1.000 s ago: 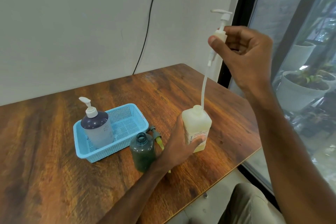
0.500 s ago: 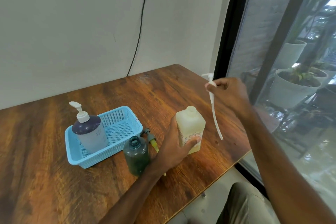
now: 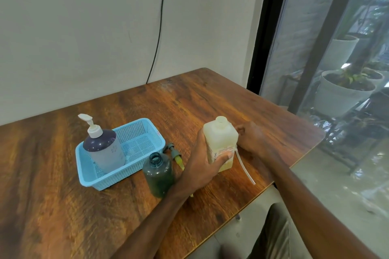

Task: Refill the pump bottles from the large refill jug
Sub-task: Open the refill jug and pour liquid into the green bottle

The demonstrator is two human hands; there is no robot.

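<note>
uncapping step: left hand point(image 3: 202, 166) wraps the cream bottle point(image 3: 220, 139); right hand point(image 3: 252, 141) rests at its pump tube point(image 3: 245, 167) on the counter point(image 3: 84, 216), grip hidden, cannot tell. next needs a steady pour.

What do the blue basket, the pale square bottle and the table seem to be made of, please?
Blue basket: moulded plastic, by its perforated mesh walls. Pale square bottle: translucent, matte plastic, yellowish contents showing through. Table: wood or wood-look laminate, smooth, slightly glossy; grain alone cannot settle it.

Pump bottle point(image 3: 104, 151) in basket point(image 3: 89, 183); open bottle point(image 3: 159, 176) before it; jug point(image 3: 220, 139) rightward
</note>
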